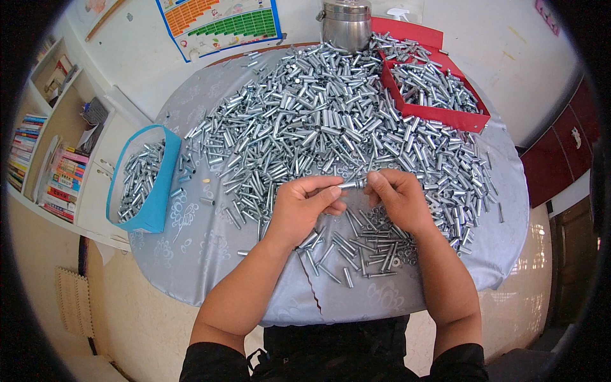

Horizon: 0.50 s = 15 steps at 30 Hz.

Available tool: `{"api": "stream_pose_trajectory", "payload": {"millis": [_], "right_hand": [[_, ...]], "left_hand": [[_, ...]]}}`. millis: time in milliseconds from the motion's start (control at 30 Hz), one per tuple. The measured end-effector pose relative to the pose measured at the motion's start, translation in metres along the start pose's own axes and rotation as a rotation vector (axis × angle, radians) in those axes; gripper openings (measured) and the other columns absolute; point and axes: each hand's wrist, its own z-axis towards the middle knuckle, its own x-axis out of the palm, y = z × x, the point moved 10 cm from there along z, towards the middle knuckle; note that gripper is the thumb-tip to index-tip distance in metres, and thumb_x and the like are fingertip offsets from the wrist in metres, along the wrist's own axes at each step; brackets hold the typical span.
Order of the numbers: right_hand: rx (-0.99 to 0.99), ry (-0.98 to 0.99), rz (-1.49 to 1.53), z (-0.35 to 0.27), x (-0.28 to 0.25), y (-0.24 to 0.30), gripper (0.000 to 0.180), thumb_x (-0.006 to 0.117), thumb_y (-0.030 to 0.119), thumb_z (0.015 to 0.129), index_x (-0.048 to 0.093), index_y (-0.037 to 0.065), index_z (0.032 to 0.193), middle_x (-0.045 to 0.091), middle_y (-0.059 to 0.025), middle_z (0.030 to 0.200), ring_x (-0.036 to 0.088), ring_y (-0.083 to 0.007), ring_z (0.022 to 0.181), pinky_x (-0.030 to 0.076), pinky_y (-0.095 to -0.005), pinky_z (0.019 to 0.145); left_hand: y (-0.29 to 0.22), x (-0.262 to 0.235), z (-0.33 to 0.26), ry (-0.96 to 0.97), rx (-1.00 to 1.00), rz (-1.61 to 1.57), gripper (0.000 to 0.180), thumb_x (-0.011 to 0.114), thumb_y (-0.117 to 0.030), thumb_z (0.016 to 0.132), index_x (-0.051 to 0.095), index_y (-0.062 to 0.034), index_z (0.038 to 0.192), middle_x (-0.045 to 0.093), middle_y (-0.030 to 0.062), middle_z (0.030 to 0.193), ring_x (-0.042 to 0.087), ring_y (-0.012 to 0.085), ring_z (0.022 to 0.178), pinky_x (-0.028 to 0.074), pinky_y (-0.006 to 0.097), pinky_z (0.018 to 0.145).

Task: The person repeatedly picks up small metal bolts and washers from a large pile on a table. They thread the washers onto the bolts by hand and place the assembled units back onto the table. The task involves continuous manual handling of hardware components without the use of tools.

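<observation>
Near the middle of the table, in front of a large heap of metal bolts and sleeves (pixel 318 121), my two hands meet. My left hand (pixel 310 202) pinches one end of a shiny expansion bolt (pixel 350 184) between thumb and fingers. At the bolt's other end, the thumb and fingers of my right hand (pixel 396 196) are closed on it; its tip is partly hidden by them. Below my hands lies a looser group of thin bolts (pixel 375 245) with small nuts and washers among them. A short sleeve (pixel 348 277) rests close to the table's front.
A blue box (pixel 167 184) of metal pieces stands at the left edge. The red box (pixel 439 116) at the back right holds more. Behind the heap is a steel canister (pixel 347 28). A grey patterned cloth (pixel 203 261) covers the round table. Shelves with books (pixel 63 181) stand left.
</observation>
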Motion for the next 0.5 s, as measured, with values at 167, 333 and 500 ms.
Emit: {"api": "stream_pose_trajectory", "payload": {"millis": [167, 333, 500], "right_hand": [[-0.13, -0.065, 0.014, 0.0, -0.003, 0.012, 0.016, 0.065, 0.011, 0.088, 0.063, -0.001, 0.099, 0.063, -0.0034, 0.083, 0.058, -0.0096, 0.074, 0.047, -0.0251, 0.068], [-0.156, -0.08, 0.142, -0.002, 0.002, 0.018, 0.017, 0.065, 0.011, 0.089, 0.064, -0.002, 0.1, 0.063, -0.004, 0.083, 0.059, -0.0099, 0.075, 0.047, -0.0247, 0.069], [-0.029, 0.048, -0.032, 0.0, 0.005, 0.002, 0.017, 0.065, 0.007, 0.088, 0.064, -0.001, 0.103, 0.063, -0.0035, 0.084, 0.06, -0.0093, 0.078, 0.048, -0.0243, 0.07]], "left_hand": [[0.001, -0.001, 0.0, -0.005, 0.008, -0.005, 0.023, 0.062, -0.005, 0.09, 0.064, 0.0046, 0.111, 0.07, 0.0147, 0.094, 0.068, 0.0178, 0.074, 0.058, 0.028, 0.065], [0.001, -0.001, 0.0, -0.007, 0.01, -0.014, 0.023, 0.062, -0.005, 0.09, 0.065, 0.0042, 0.111, 0.07, 0.0145, 0.094, 0.068, 0.0178, 0.074, 0.058, 0.028, 0.065], [0.0, 0.0, 0.0, -0.006, 0.01, -0.016, 0.023, 0.062, -0.005, 0.089, 0.065, 0.004, 0.111, 0.07, 0.0143, 0.094, 0.068, 0.018, 0.074, 0.058, 0.029, 0.066]]}}
